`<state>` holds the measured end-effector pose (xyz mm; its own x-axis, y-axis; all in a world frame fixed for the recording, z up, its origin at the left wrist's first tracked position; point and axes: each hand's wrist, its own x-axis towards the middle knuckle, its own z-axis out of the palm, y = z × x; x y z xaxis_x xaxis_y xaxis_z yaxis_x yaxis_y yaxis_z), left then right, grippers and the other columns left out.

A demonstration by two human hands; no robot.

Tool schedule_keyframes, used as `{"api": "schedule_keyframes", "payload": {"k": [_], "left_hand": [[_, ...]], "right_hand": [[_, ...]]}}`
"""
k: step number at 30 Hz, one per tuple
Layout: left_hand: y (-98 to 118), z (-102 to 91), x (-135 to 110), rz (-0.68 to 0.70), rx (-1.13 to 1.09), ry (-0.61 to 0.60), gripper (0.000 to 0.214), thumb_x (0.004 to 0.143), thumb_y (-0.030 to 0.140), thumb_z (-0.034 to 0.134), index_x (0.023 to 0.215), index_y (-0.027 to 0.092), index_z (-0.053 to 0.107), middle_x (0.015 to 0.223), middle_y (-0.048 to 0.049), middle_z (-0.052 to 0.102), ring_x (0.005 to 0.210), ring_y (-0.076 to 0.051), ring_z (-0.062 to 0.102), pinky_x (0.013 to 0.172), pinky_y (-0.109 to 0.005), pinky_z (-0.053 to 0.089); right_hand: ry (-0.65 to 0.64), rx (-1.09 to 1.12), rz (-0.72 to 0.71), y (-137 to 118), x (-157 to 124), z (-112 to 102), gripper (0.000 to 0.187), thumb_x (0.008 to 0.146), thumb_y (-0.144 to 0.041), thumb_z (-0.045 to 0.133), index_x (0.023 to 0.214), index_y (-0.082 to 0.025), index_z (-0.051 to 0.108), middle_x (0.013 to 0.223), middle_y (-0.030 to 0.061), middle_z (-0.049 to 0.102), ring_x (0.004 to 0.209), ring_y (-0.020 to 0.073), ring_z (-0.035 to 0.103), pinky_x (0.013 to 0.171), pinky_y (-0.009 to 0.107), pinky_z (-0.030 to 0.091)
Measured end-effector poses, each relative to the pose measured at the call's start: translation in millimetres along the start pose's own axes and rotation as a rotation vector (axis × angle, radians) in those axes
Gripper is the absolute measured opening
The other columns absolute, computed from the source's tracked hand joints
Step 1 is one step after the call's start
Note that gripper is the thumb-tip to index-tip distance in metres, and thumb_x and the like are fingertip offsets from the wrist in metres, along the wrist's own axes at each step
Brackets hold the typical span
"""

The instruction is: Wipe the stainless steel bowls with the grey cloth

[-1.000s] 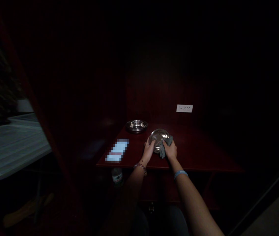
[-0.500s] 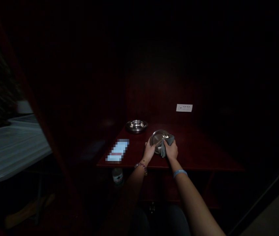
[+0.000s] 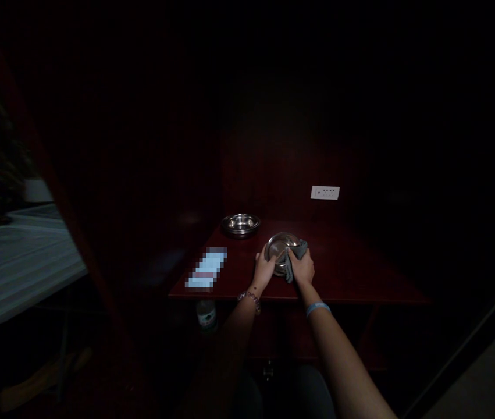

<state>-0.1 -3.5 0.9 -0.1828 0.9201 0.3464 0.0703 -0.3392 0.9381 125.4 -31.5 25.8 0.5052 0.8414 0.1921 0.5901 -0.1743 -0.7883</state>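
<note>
A shiny round metal bowl [image 3: 278, 249] is held tilted over the dark red desk, its inside facing me. My left hand [image 3: 265, 270] is closed on the bowl's left edge, thumb on the inside. My right hand [image 3: 303, 269] grips a grey cloth [image 3: 289, 269] and presses it against the bowl's right side; the fingers behind the rim are hidden. Beyond them, to the left, more metal bowls [image 3: 241, 223] sit on the desk, apparently stacked.
The dark red desk [image 3: 352, 273] stands against a wall with a white socket panel [image 3: 325, 192]. A blurred-out bright phone-like rectangle [image 3: 206, 269] lies at its left. Below the front edge is a plastic bottle [image 3: 207, 317]. Translucent plastic lids or boxes [image 3: 20, 256] are far left.
The view has shifted slightly, so everything sits a little further left. Both hands keep their hold on the bowl and cloth, with the right thumb slightly shifted.
</note>
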Motion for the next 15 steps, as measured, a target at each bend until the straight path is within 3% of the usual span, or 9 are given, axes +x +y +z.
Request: {"api": "schedule_keyframes", "payload": {"k": [6,15], "left_hand": [[-1.5,-1.5,0.9,0.085,0.027,-0.031,0.05,0.075,0.025,0.061,0.124,0.019,0.056,0.117,-0.0092,0.061,0.115,-0.022,0.051,0.108,-0.036,0.032],[-2.1,-3.7,3.0,0.044,-0.032,0.026,0.047,0.078,0.027,0.058,0.125,0.021,0.055,0.118,-0.0071,0.064,0.116,-0.023,0.054,0.107,-0.039,0.035]], "right_hand": [[-0.051,-0.016,-0.003,-2.1,1.4,-0.4,0.06,0.082,-0.063,0.047,0.123,-0.02,0.046,0.107,0.0122,0.066,0.1,0.0263,0.064,0.085,0.036,0.048],[-0.141,0.031,-0.089,-1.0,1.0,1.3,0.081,0.075,-0.06,0.059,0.137,-0.019,0.026,0.113,0.0125,0.065,0.103,0.0287,0.063,0.088,0.039,0.046]]}}
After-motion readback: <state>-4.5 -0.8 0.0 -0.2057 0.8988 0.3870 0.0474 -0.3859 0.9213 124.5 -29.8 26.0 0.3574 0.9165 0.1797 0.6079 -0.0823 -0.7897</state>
